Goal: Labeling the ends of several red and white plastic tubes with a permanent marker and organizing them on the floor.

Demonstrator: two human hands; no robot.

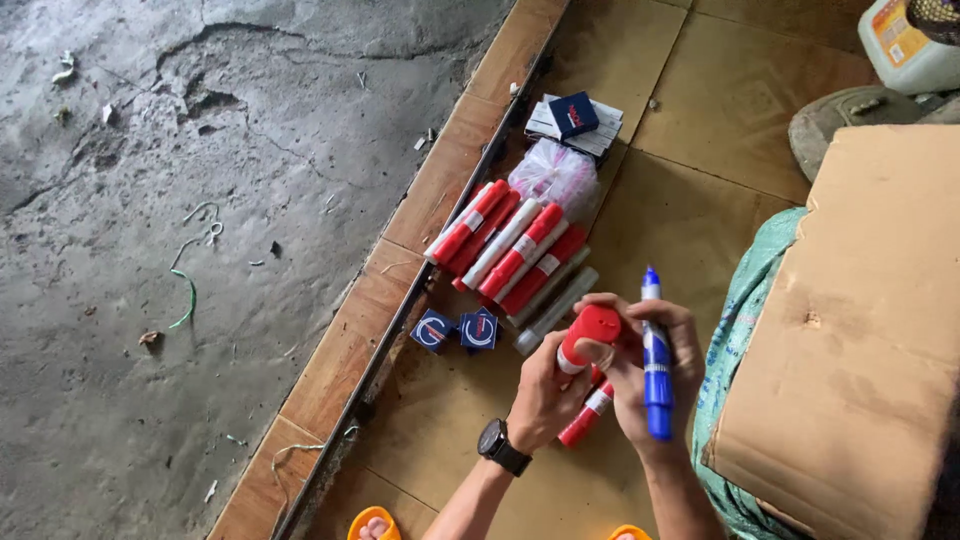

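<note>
My left hand point(545, 395), with a black watch on its wrist, grips a red marker point(590, 385) near its wide red cap. My right hand point(650, 375) touches the same red cap with its fingertips and holds a blue marker point(655, 355) upright in its palm. Just beyond the hands lies a pile of red and white markers point(510, 250) on the tiled floor.
Two small blue boxes point(455, 330) sit by the pile. A clear plastic bag point(553, 175) and a blue box on white cards point(573, 118) lie farther off. A cardboard box point(860, 320) rests at right. A metal door track point(400, 310) borders rough concrete point(150, 200).
</note>
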